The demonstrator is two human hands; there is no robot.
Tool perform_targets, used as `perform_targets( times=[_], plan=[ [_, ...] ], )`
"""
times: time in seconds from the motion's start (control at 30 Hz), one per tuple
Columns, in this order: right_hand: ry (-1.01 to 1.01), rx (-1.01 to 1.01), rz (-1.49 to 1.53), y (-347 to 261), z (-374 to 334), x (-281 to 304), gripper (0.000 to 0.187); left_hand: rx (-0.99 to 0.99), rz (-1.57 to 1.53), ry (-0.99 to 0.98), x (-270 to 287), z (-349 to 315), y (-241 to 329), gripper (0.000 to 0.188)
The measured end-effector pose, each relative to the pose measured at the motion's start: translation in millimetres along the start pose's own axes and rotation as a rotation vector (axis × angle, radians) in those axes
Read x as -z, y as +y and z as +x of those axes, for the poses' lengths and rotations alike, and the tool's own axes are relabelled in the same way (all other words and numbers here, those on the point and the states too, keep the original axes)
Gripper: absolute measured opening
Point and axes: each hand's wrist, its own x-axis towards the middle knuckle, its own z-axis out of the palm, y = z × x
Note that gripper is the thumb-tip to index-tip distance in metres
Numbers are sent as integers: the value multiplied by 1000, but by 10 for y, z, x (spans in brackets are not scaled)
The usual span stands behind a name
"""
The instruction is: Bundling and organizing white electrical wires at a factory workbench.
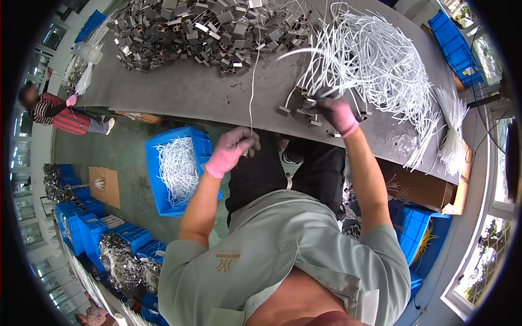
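My left hand (234,150), in a pink glove with grey fingers, is closed in a pinch near the table's front edge. A thin white wire (252,92) runs from its fingers up across the table toward a pile of small grey rectangular metal parts (201,35). Over the table on the right, my right hand (338,115), gloved alike, has its darkened fingers bent together beside several loose metal parts (303,114). What those fingers grip is blurred and partly hidden. Just beyond it lies a large tangled heap of white wires (375,60).
A bundle of white wires (452,130) hangs at the table's right end. On the floor to the left stands a blue crate (204,144) with white wires inside. Filled blue crates (89,231) line the lower left. Another person (68,114) stands at the table's far left.
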Motion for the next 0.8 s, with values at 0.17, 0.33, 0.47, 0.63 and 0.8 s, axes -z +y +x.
perform_targets(
  times=[0.17, 0.33, 0.47, 0.63, 0.8],
  plan=[
    [125, -212, -201, 106, 437, -747, 26, -88, 9, 95, -43, -297, -207, 35],
    [69, -115, -174, 325, 961, -1035, 23, -10, 65, 90, 37, -764, -540, 44],
    [11, -122, 25, 422, 1188, -1164, 34, 243, 43, 109, 202, -1415, -1128, 46],
    [27, 166, -413, 560, 1157, -1044, 21, 490, 55, 214, 419, -2075, -1591, 53],
    [63, 68, 3, 182, 1021, -1155, 33, 548, 34, 268, 527, -2223, -1796, 56]
  ],
)
